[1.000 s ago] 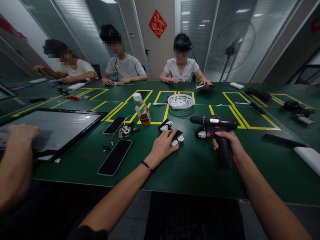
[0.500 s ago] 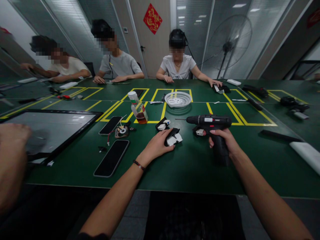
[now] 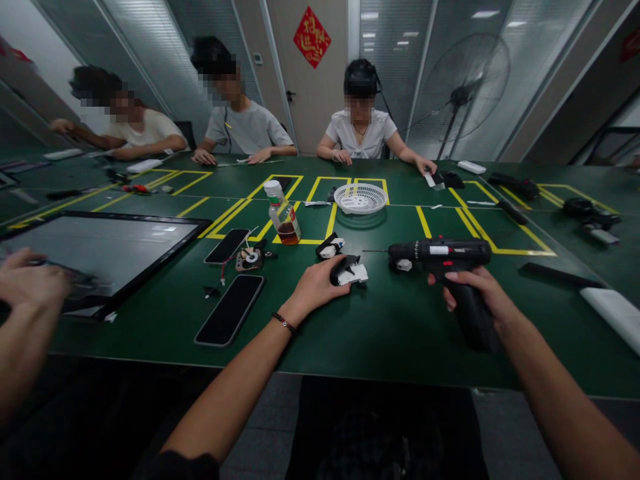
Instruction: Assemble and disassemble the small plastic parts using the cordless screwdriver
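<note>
The right hand point(image 3: 475, 290) is gripping the cordless drill point(image 3: 440, 257) while the left hand point(image 3: 315, 287) is clasping a black-and-white part point(image 3: 350, 271) on the table point(image 3: 390, 327).

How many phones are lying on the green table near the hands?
2. One phone lies screen-up near the table's front edge, left of the left hand. The other phone lies farther back, beside the small bottle. More may sit unseen among distant clutter.

Black drill point(image 3: 440, 253) level; black-white part point(image 3: 350, 271) (tabletop).
</note>
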The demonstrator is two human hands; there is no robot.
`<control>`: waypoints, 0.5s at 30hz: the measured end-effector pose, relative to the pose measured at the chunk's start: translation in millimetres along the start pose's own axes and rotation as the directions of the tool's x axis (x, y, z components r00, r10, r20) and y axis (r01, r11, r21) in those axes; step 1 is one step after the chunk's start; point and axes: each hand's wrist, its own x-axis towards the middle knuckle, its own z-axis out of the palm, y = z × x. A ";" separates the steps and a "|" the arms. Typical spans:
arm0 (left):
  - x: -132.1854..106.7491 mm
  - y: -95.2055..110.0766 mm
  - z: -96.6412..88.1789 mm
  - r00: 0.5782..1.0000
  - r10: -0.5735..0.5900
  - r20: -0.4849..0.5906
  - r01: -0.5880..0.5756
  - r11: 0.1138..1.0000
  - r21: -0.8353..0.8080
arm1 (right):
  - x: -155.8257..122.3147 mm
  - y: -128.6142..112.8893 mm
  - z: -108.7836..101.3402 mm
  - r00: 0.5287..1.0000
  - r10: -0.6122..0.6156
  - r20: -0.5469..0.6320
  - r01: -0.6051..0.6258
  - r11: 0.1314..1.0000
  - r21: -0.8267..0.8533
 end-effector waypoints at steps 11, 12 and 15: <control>3.7 -9.5 4.5 0.978 -0.198 -0.065 0.170 0.937 -0.305 | -51.9 15.9 -96.9 0.928 0.323 -0.188 -0.352 0.923 -0.153; 5.2 -10.8 4.3 0.971 -0.234 -0.053 0.196 0.903 -0.383 | -49.4 16.9 -105.5 0.916 0.337 -0.218 -0.376 0.910 -0.175; 9.5 -13.7 3.4 0.925 -0.377 0.035 0.316 0.718 -0.620 | -40.9 20.5 -131.9 0.890 0.320 -0.324 -0.424 0.842 -0.333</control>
